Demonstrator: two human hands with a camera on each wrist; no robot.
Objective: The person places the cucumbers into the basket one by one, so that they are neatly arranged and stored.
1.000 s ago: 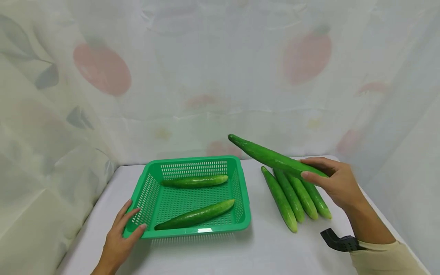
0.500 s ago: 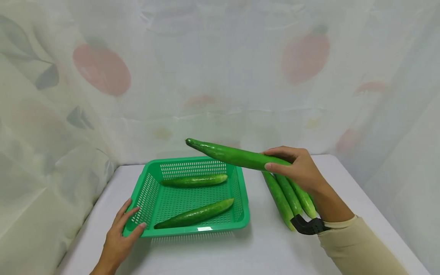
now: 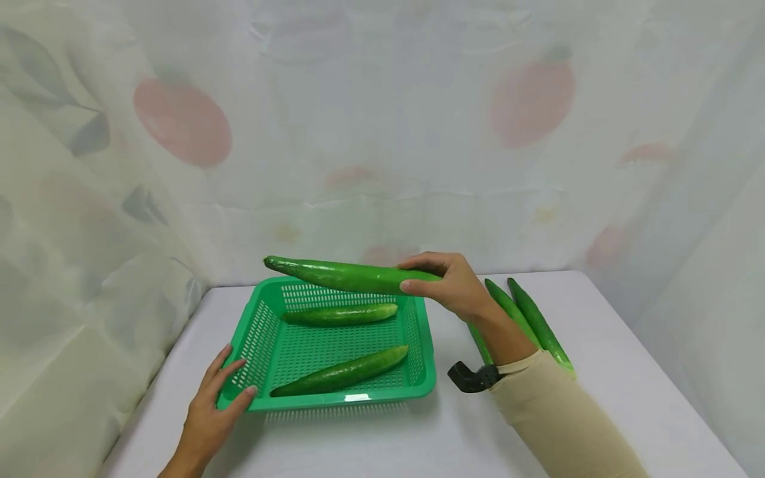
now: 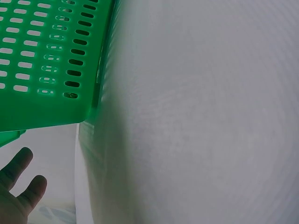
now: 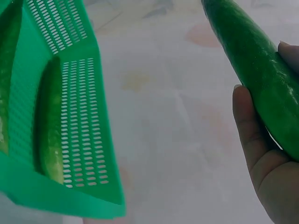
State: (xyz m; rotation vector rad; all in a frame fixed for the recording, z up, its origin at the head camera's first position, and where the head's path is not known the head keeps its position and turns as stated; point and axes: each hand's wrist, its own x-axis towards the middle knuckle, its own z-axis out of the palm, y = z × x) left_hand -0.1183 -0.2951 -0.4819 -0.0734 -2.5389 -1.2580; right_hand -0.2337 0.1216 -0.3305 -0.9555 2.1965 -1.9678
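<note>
My right hand point(image 3: 448, 282) grips a long green cucumber point(image 3: 335, 273) near one end, thumb on the near side. The cucumber is raised over the back rim of a green plastic basket point(image 3: 340, 401), its darker tip pointing left. Inside the basket lie two more cucumbers, one at the back point(image 3: 340, 315) and one at the front point(image 3: 343, 373). At the basket's front left corner, my left hand point(image 3: 206, 415) rests with spread fingers on the rim. The left wrist view shows two straight fingers point(image 4: 32, 191) beside the basket wall point(image 4: 42, 102).
Several cucumbers point(image 3: 540, 325) lie side by side on the white table point(image 3: 645, 411) at the right, partly hidden by my right forearm. White printed sheeting point(image 3: 382, 133) hangs behind the table and along both sides.
The right hand has carried the cucumber leftward from above the pile to over the basket, and the cucumber has turned nearly level. The left hand has stayed on the basket corner.
</note>
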